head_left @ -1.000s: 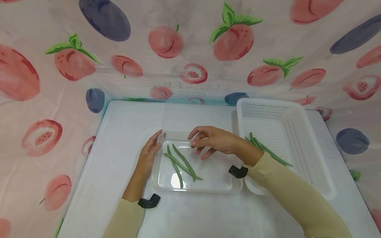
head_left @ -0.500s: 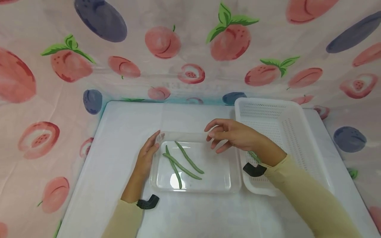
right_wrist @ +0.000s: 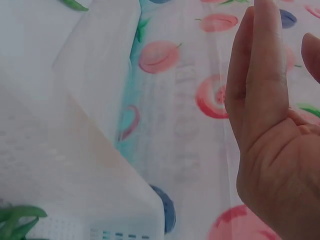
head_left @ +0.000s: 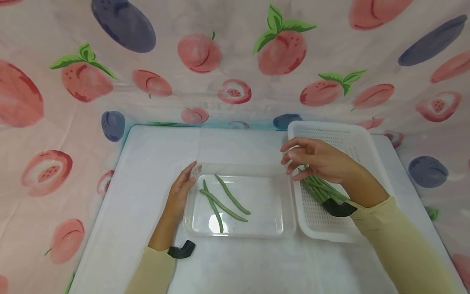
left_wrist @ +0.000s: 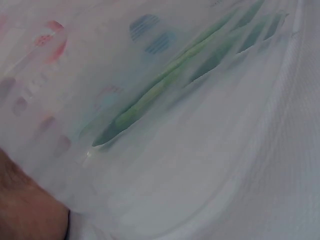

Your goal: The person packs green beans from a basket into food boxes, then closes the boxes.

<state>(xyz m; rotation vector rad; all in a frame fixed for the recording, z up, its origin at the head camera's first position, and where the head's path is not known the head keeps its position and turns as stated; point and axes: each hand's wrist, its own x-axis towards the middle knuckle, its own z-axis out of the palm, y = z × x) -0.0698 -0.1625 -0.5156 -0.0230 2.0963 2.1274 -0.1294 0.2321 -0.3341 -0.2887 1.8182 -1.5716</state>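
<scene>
Three green beans (head_left: 225, 207) lie in the clear container (head_left: 262, 204), two of them crossing. My left hand (head_left: 180, 185) grips its left end, thumb at the rim. My right hand (head_left: 323, 159), fingers loosely bent and holding nothing, hangs over the white basket (head_left: 315, 228) (a bundle of beans (head_left: 317, 185) lies inside, partly hidden below my wrist). Container and basket sit side by side on the white counter (head_left: 235, 147).

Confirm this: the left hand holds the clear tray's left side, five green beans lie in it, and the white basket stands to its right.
One error: the head view shows three green beans in the clear tray, not five. The left hand holds its left side; the white basket stands to its right.
</scene>
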